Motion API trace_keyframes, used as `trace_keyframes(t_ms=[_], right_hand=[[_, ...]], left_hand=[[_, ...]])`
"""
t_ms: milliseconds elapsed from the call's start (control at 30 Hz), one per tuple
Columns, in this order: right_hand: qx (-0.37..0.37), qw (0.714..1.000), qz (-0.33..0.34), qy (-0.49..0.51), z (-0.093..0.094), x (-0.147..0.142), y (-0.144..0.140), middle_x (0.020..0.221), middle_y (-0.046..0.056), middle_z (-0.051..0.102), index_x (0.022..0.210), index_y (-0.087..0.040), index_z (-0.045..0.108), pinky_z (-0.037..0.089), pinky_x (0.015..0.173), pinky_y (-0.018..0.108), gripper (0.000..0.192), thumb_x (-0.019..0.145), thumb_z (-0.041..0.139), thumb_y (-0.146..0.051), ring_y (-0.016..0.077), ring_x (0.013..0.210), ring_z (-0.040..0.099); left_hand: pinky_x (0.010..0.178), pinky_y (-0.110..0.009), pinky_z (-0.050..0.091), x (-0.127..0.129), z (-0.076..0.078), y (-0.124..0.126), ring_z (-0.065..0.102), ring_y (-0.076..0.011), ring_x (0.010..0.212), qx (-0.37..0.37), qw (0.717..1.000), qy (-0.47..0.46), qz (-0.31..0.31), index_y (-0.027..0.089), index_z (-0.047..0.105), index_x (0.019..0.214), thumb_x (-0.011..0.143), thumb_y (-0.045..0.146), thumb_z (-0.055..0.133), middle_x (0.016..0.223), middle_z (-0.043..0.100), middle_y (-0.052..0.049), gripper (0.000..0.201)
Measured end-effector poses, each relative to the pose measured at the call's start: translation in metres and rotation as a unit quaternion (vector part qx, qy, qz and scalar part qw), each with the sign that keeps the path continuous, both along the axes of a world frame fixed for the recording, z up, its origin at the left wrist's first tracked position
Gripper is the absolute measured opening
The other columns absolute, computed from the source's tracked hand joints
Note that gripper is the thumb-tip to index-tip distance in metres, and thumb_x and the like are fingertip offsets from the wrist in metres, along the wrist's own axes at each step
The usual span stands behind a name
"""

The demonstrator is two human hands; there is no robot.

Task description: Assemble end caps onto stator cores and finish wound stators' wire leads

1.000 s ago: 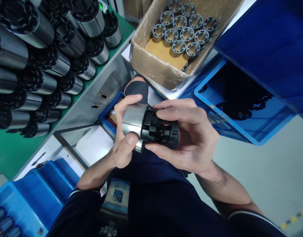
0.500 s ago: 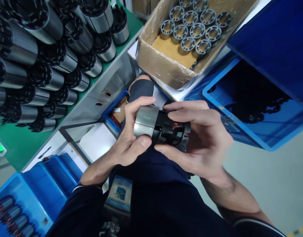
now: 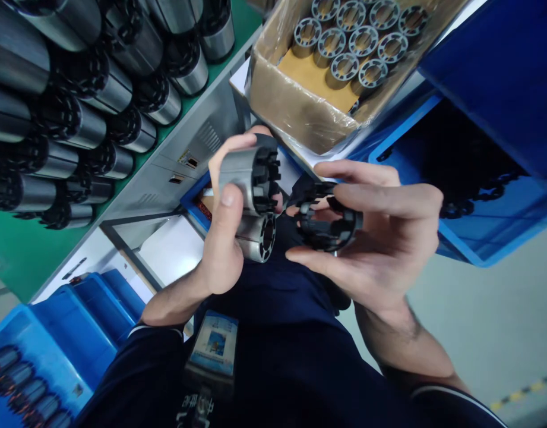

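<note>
My left hand [image 3: 222,238] grips two metal cylinders [image 3: 250,205] stacked together, open ends turned to three o'clock, facing the black plastic ring [image 3: 329,220] my right hand [image 3: 380,249] pinches just beside them.

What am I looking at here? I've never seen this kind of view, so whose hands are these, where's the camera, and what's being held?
There is one picture, taken by a camera on the person's head, looking down at their own bare hands. The left hand grips two metal cylinders, the upper one with a black slotted cap on its end. The right hand holds a separate black plastic ring, a small gap away from the cylinders. On the green bench at the left stand rows of capped cylinders. Above, a cardboard box holds bare metal cores. Blue bins at the right hold dark parts.
</note>
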State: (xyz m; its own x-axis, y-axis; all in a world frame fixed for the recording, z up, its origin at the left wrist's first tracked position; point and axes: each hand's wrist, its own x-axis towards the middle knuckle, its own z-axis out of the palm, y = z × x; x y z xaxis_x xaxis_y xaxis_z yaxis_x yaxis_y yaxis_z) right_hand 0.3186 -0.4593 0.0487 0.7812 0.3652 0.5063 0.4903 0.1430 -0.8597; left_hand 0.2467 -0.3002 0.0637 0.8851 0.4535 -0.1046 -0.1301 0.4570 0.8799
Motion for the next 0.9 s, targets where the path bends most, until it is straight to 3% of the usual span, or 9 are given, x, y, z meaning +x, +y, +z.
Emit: trace_keyframes(t_ms=[133, 200, 300, 467, 533, 600, 700, 800, 900], right_hand=[[0.07, 0.997, -0.037, 0.001, -0.004, -0.011, 0.018, 0.113, 0.0, 0.082, 0.121, -0.034, 0.068, 0.08, 0.075, 0.039, 0.067, 0.077, 0.115, -0.055, 0.0268, 0.098, 0.089], [0.083, 0.996, -0.033, 0.018, -0.011, -0.018, 0.028, 0.114, 0.0, 0.084, 0.115, -0.035, 0.06, 0.08, 0.079, 0.044, 0.071, 0.078, 0.111, -0.068, 0.0278, 0.093, 0.09], [0.106, 0.992, 0.014, 0.067, -0.024, -0.027, 0.037, 0.131, 0.003, 0.087, 0.127, -0.035, 0.06, 0.08, 0.102, 0.056, 0.073, 0.081, 0.111, -0.061, 0.0326, 0.116, 0.09], [0.11, 0.987, 0.073, 0.095, -0.034, -0.034, 0.031, 0.157, 0.007, 0.079, 0.158, -0.038, 0.07, 0.068, 0.13, 0.061, 0.081, 0.086, 0.106, -0.042, 0.0376, 0.146, 0.078], [0.053, 0.994, 0.047, 0.083, -0.032, -0.032, 0.026, 0.155, 0.006, 0.079, 0.156, -0.038, 0.076, 0.07, 0.123, 0.063, 0.075, 0.087, 0.103, -0.045, 0.0387, 0.141, 0.078], [0.006, 0.997, 0.02, 0.073, -0.028, -0.029, 0.024, 0.143, 0.008, 0.082, 0.153, -0.038, 0.08, 0.077, 0.1, 0.057, 0.069, 0.087, 0.103, -0.045, 0.036, 0.124, 0.081], [0.008, 0.999, -0.002, 0.045, -0.022, -0.026, 0.026, 0.125, 0.008, 0.086, 0.151, -0.037, 0.082, 0.071, 0.066, 0.044, 0.069, 0.087, 0.106, -0.044, 0.0271, 0.09, 0.077], [0.026, 0.999, 0.013, 0.037, -0.017, -0.024, 0.025, 0.124, 0.007, 0.086, 0.148, -0.033, 0.085, 0.068, 0.057, 0.037, 0.069, 0.085, 0.11, -0.042, 0.0226, 0.082, 0.075], [-0.009, 0.996, 0.055, 0.07, -0.008, -0.023, 0.018, 0.139, 0.011, 0.083, 0.15, -0.028, 0.085, 0.071, 0.059, 0.032, 0.071, 0.083, 0.111, -0.033, 0.0216, 0.088, 0.08]], left_hand=[[0.102, -0.048, 0.073, 0.011, 0.015, -0.013, 0.081, -0.0352, 0.132, -0.004, 0.999, -0.004, 0.05, 0.04, 0.075, 0.141, 0.112, 0.073, 0.068, 0.115, 0.079, -0.007, 0.045], [0.099, -0.047, 0.074, 0.014, 0.018, -0.018, 0.082, -0.034, 0.128, 0.012, 0.997, -0.015, 0.078, 0.038, 0.074, 0.139, 0.114, 0.08, 0.058, 0.106, 0.076, -0.006, 0.051], [0.104, -0.049, 0.074, 0.017, 0.021, -0.021, 0.078, -0.0335, 0.137, 0.027, 0.996, -0.019, 0.084, 0.037, 0.072, 0.135, 0.118, 0.082, 0.04, 0.107, 0.077, -0.007, 0.058], [0.101, -0.05, 0.074, 0.018, 0.023, -0.014, 0.08, -0.0372, 0.136, 0.021, 0.994, 0.012, 0.11, 0.043, 0.065, 0.153, 0.116, 0.085, 0.045, 0.112, 0.081, -0.007, 0.059], [0.096, -0.049, 0.075, 0.018, 0.023, -0.012, 0.083, -0.0377, 0.131, 0.004, 0.995, 0.015, 0.098, 0.045, 0.062, 0.159, 0.116, 0.086, 0.042, 0.119, 0.083, -0.007, 0.063], [0.092, -0.05, 0.075, 0.018, 0.023, -0.011, 0.084, -0.0386, 0.128, 0.01, 0.996, 0.006, 0.087, 0.044, 0.062, 0.161, 0.116, 0.086, 0.037, 0.12, 0.085, -0.008, 0.067], [0.093, -0.051, 0.074, 0.018, 0.019, -0.01, 0.083, -0.0393, 0.128, 0.029, 0.996, -0.015, 0.089, 0.045, 0.064, 0.159, 0.117, 0.084, 0.038, 0.116, 0.085, -0.008, 0.064], [0.098, -0.054, 0.073, 0.017, 0.011, -0.008, 0.081, -0.0411, 0.135, 0.03, 0.995, -0.022, 0.09, 0.047, 0.068, 0.156, 0.112, 0.09, 0.043, 0.115, 0.085, -0.008, 0.066], [0.103, -0.057, 0.072, 0.016, 0.003, -0.004, 0.078, -0.0433, 0.14, 0.03, 0.997, -0.025, 0.071, 0.045, 0.072, 0.147, 0.105, 0.096, 0.051, 0.115, 0.084, -0.009, 0.069]])
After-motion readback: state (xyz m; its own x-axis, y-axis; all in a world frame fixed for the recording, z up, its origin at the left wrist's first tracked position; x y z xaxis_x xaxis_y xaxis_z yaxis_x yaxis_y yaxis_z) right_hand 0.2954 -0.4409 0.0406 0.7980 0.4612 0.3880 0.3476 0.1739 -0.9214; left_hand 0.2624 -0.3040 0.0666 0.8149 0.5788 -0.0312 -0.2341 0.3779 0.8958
